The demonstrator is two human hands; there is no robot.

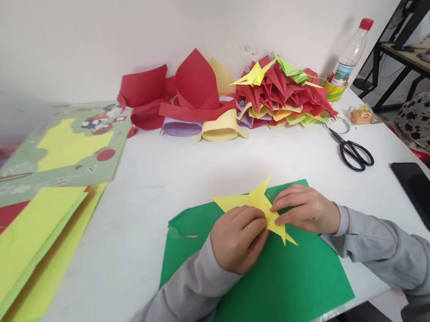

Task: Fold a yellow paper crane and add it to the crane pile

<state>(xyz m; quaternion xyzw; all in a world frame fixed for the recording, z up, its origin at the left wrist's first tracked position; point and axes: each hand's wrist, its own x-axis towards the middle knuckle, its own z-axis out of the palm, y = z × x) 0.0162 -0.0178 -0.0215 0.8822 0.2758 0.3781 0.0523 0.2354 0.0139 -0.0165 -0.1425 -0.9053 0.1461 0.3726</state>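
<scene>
A yellow folded paper crane [260, 197] with several pointed tips is between my two hands, above a green sheet [294, 282] on the white table. My left hand [241, 238] is closed on its left side, with the fingers curled and the thumb below. From the right, my right hand [307, 209] pinches the paper's edge between thumb and fingers. One wide point sticks out to the upper left, and two narrow tips point down toward me. My left fingers hide part of the folds.
Behind lie red paper pieces [197, 86] and a heap of folded red cranes [276, 87]. A bottle [348, 59], black-handled scissors [354, 154], a wrapped snack [361, 115] and a phone [426, 197] are on the right. Yellow paper sheets [31, 243] and a printed board [118, 147] lie left.
</scene>
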